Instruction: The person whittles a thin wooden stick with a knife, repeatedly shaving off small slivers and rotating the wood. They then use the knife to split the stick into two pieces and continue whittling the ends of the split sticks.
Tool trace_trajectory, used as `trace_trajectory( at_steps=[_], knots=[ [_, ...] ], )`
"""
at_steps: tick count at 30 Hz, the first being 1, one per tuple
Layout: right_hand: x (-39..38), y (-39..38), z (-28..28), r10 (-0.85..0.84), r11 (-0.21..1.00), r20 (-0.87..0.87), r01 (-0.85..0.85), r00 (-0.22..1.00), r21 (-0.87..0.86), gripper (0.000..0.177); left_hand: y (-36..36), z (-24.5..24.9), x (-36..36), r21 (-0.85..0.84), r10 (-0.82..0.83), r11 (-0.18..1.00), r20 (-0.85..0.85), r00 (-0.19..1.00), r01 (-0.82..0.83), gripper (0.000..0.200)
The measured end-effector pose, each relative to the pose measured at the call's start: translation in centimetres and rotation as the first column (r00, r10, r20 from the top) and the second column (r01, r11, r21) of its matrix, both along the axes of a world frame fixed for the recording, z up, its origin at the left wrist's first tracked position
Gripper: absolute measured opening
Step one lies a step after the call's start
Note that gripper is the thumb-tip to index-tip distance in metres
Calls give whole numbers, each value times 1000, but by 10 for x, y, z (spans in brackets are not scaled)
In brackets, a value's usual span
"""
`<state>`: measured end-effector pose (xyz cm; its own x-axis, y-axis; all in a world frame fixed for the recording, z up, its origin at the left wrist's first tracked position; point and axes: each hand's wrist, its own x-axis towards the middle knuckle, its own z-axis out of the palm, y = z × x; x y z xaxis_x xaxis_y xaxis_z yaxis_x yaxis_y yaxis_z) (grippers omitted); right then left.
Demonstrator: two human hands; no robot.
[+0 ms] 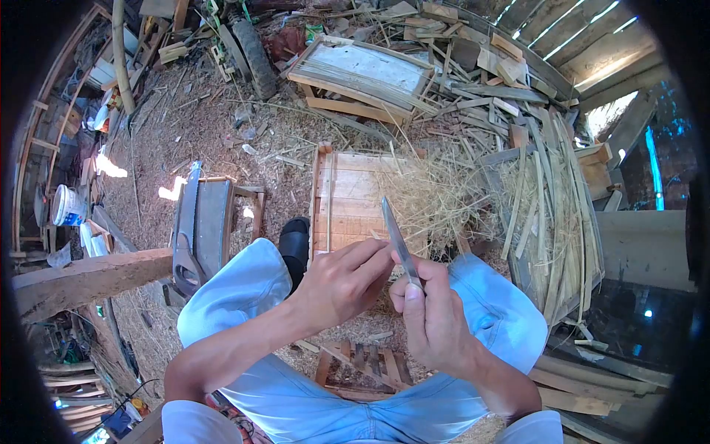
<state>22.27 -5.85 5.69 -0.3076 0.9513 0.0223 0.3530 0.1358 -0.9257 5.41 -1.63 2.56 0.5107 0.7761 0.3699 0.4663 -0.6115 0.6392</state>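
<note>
My right hand (429,307) grips a narrow metal knife (396,233) by its lower end, with the thumb along it and the tip pointing up and away. Close beside it on the left, my left hand (347,277) is closed, its fingers curled near the blade; what they hold, if anything, is hidden. Beyond both hands lies a low wooden board surface (355,189), with a thin strip (330,200) along its left side. Fine shavings (436,196) are heaped on its right part.
A saw (189,237) rests on a small stool (214,214) at the left. Wooden strips (569,214) pile up at the right. A framed panel (362,70) lies at the back. A wooden beam (96,281) juts in from the left, below a white bucket (66,206).
</note>
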Motion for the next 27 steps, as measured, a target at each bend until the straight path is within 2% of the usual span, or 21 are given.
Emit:
trace_trajectory(
  at_steps=[9, 15, 27],
  knots=[
    [1, -2, 1, 8, 998, -7, -8, 1000, -61, 33, 0, 2, -2, -21, -12, 1000, -28, 1000, 12, 43],
    [0, -1, -2, -36, 999, -13, 36, 999, -5, 32, -1, -1, -2, -25, -19, 1000, -39, 999, 18, 44],
    [1, -3, -1, 8, 999, 10, -8, 1000, -42, 34, -1, -3, -2, -12, -24, 1000, -38, 999, 23, 45]
  ],
)
